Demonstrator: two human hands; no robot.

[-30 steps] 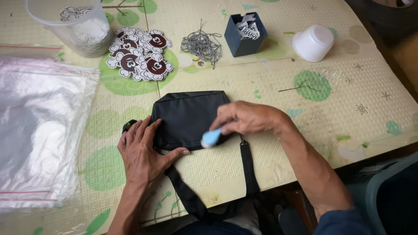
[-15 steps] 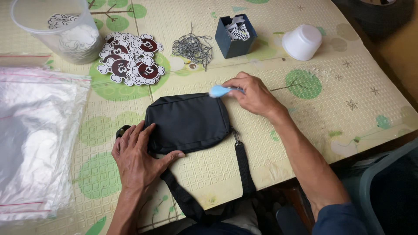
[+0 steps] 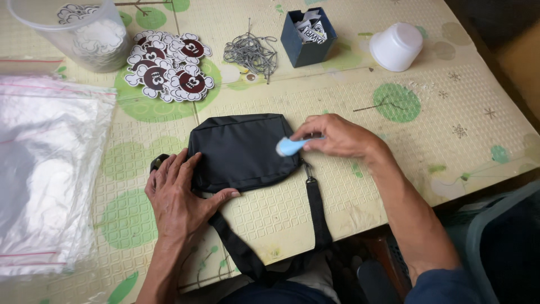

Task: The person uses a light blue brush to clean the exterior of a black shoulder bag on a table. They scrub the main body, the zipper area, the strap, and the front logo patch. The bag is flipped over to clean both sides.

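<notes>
A small black fabric bag [image 3: 242, 149] lies flat on the patterned table mat [image 3: 394, 163], its black strap [image 3: 315, 217] looping off the near edge. My left hand [image 3: 180, 194] lies flat on the bag's lower left corner, fingers spread. My right hand [image 3: 340, 138] grips a small light-blue tool [image 3: 288, 147], whose rounded tip touches the bag's right side.
A stack of clear plastic bags [image 3: 48, 169] lies at the left. At the back are a clear tub [image 3: 79, 34], a pile of brown-and-white die-cut stickers [image 3: 169, 70], a tangle of grey cords [image 3: 250, 53], a dark blue box with tags [image 3: 309, 36] and an upturned white cup [image 3: 396, 46].
My right hand, which had lifted the blue tool off above the bag's top right corner, has come back down onto the bag's right side. The left hand stays pressed on the bag.
</notes>
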